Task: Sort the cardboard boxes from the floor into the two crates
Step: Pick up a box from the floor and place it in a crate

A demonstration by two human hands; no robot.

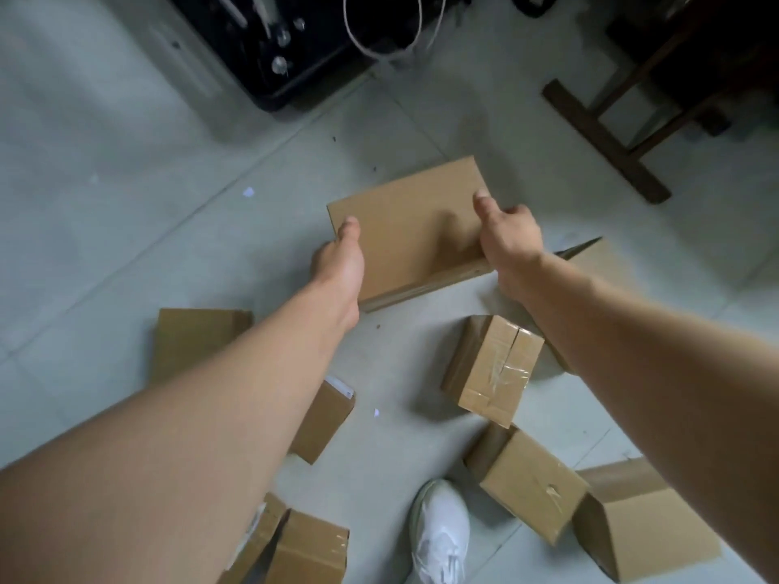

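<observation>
A large flat cardboard box (404, 229) is held above the tiled floor at the middle of the view. My left hand (339, 259) grips its left edge, thumb on top. My right hand (508, 236) grips its right edge, thumb on the top face. Several smaller brown boxes lie on the floor below: a taped box (493, 368), another taped box (527, 482), an open-sided box (640, 520) at lower right, a box (194, 343) at left partly behind my forearm, one (322, 419) under my left arm and one (310, 550) at the bottom edge. A black crate (269, 48) stands at the top.
A flat piece of cardboard (590, 255) lies behind my right wrist. A white shoe (440, 533) stands on the floor at the bottom centre. A dark wooden frame with legs (603, 141) occupies the upper right. A pale cord loop (392, 35) hangs over the black crate.
</observation>
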